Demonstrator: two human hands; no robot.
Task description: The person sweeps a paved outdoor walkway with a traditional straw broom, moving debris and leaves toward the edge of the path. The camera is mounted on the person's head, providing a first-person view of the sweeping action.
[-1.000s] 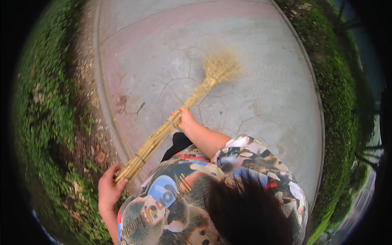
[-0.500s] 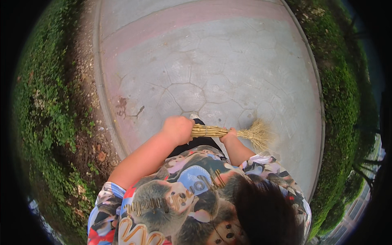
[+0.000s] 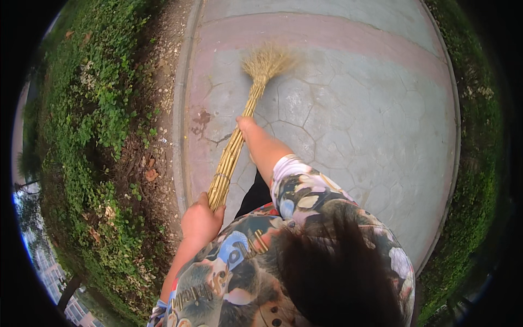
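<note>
Both of my hands are closed round a straw-coloured broom (image 3: 231, 155) made of bundled stalks bound with ties. My left hand (image 3: 201, 220) grips the butt end of the handle, close to my body. Further up the handle, near its middle, my right hand (image 3: 246, 128) is wrapped round the stalks, with that arm reaching across in front of me. The broom slants away from me, and its brush head (image 3: 267, 61) fans out over the pavement, slightly blurred. Whether the bristles touch the ground I cannot tell.
A grey paved path (image 3: 348, 109) with a cracked-stone pattern and a pinkish band (image 3: 327, 27) runs ahead. A curb (image 3: 182, 109) edges its left side, with bare soil, dry leaves and a green hedge (image 3: 92, 109) beyond. Another hedge (image 3: 476, 136) borders the right.
The broom has swung from lying crosswise with its head at the right to pointing forward and left. My right hand moved forward and left; my left hand moved down and left.
</note>
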